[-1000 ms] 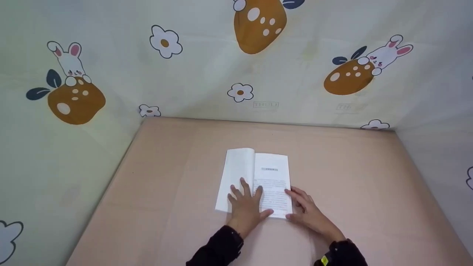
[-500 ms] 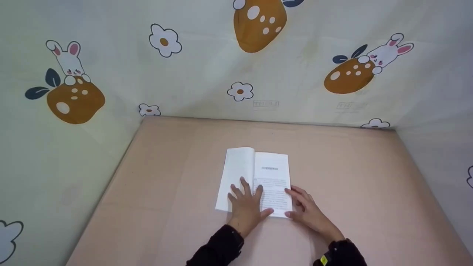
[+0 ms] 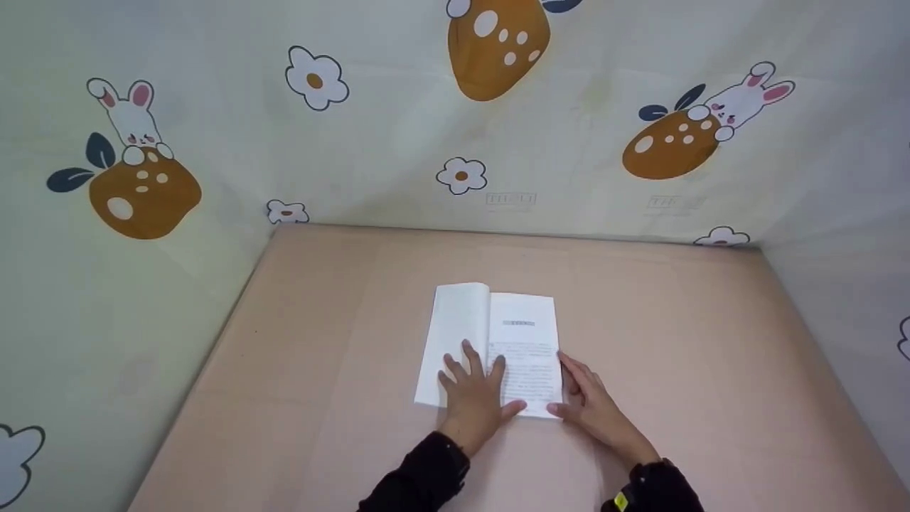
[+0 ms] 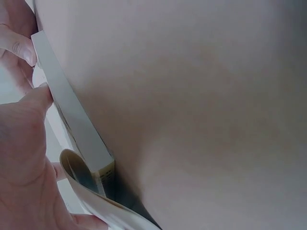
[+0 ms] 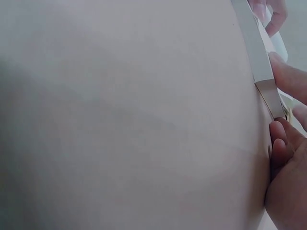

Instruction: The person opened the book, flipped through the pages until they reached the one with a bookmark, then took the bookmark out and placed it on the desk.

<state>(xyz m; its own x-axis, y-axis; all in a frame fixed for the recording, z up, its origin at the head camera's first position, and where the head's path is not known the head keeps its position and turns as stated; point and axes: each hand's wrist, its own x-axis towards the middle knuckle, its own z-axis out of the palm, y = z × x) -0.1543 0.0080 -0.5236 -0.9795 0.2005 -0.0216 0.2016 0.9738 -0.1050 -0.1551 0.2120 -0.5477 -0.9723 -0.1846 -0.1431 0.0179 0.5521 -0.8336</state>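
An open book point(image 3: 522, 311) lies on the table, its right page printed with a short heading and lines of text. My left hand point(image 3: 470, 405) rests flat across the lower inner part, fingers spread over both pages and thumb on the right one. At the lower right side, my right hand point(image 3: 601, 416) holds the book's edge, thumb on the page and fingers along the side. From the left wrist, the thick lower edge of the book point(image 4: 72, 105) and a curled left leaf point(image 4: 103, 206) show. In the right wrist view, fingers point(image 5: 278, 130) bend at the book's corner.
The brownish table point(image 3: 341, 320) stretches out around the book on every side. Behind it and at both sides hang pale cloth walls point(image 3: 384, 128) printed with rabbits, brown fruit and flowers.
The right index finger has slid off the page to the book's right edge, and the right thumb has shifted slightly. My left hand and the book stay put.
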